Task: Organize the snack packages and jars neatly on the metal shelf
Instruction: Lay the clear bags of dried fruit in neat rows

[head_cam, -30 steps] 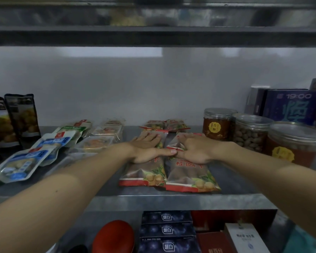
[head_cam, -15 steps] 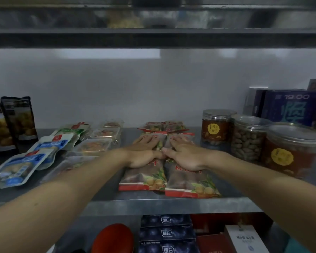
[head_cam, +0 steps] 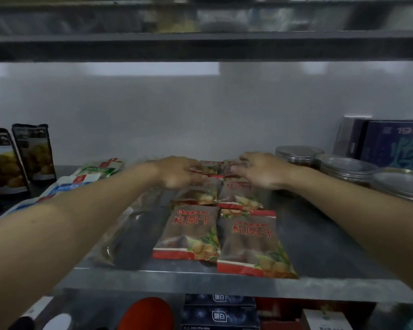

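Operator: Confirm what is worn on my arms.

Technician: Your left forearm (head_cam: 81, 215) and right forearm (head_cam: 355, 203) are bare from the frame edge to the wrist. Your left hand (head_cam: 179, 173) and right hand (head_cam: 260, 171) are bare as well. Finger detail is blurred.

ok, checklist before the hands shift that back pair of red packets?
1. Left hand on back-left red packet: touching it, but the grip is blurred. Cannot tell.
2. Right hand on back-right red packet: same. Cannot tell.
3. Front pair level: front-right packet lies nearer the shelf edge than front-left packet. Not ok.
4. Rows apart: middle pair meets the front pair's top edges. Not ok.
5. Jars clear of the right wrist: gap unclear. Cannot tell.
6. Clear packets below the left forearm: lying slanted. Not ok.
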A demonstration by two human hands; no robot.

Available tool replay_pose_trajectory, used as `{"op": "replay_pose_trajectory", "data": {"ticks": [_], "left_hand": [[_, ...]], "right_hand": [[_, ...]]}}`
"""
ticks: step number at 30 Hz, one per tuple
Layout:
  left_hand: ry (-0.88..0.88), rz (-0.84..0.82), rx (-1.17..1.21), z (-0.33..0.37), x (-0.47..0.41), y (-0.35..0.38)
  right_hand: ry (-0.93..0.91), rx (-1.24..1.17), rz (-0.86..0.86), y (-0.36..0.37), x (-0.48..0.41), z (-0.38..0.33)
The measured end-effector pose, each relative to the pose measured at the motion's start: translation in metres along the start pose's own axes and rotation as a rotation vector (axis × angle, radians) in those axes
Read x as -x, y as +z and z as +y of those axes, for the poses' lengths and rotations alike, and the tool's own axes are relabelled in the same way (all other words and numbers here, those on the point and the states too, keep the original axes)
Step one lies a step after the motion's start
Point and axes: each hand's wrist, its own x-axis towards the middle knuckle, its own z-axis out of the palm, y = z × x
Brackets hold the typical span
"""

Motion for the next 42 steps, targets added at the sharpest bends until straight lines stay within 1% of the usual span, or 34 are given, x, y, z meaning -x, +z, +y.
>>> {"op": "replay_pose_trajectory", "data": {"ticks": [5, 9, 13, 15, 17, 23, 28, 34, 36, 39, 42], "left_hand": [[0.0, -0.041, -0.007, -0.016, -0.035, 0.004], [0.018, -0.061, -0.046, -0.029, -0.07, 0.009], [0.046, -0.086, -0.029, -0.038, -0.095, 0.015], [0.037, -0.118, -0.015, -0.042, -0.105, 0.019], [0.034, -0.118, -0.007, -0.044, -0.112, 0.021], [0.132, -0.104, -0.019, -0.04, -0.113, 0.021], [0.159, -0.095, -0.035, -0.043, -0.116, 0.024], [0.193, -0.079, -0.04, -0.044, -0.109, 0.026], [0.198, -0.069, -0.03, -0.043, -0.105, 0.025], [0.202, -0.067, -0.013, -0.042, -0.102, 0.026], [0.195, -0.074, -0.011, -0.043, -0.102, 0.026]], "right_hand": [[0.074, 0.051, -0.049, 0.013, -0.048, 0.012], [0.096, 0.094, -0.059, 0.025, -0.078, 0.019], [0.102, 0.125, -0.084, 0.033, -0.099, 0.023], [0.109, 0.129, -0.107, 0.036, -0.104, 0.026], [0.118, 0.134, -0.119, 0.039, -0.106, 0.029], [0.125, 0.132, -0.05, 0.042, -0.118, 0.035], [0.118, 0.114, 0.004, 0.045, -0.124, 0.037], [0.123, 0.09, -0.022, 0.048, -0.123, 0.04], [0.13, 0.085, -0.002, 0.049, -0.122, 0.04], [0.195, 0.056, 0.055, 0.049, -0.123, 0.04], [0.27, -0.005, 0.065, 0.048, -0.122, 0.038]]}}
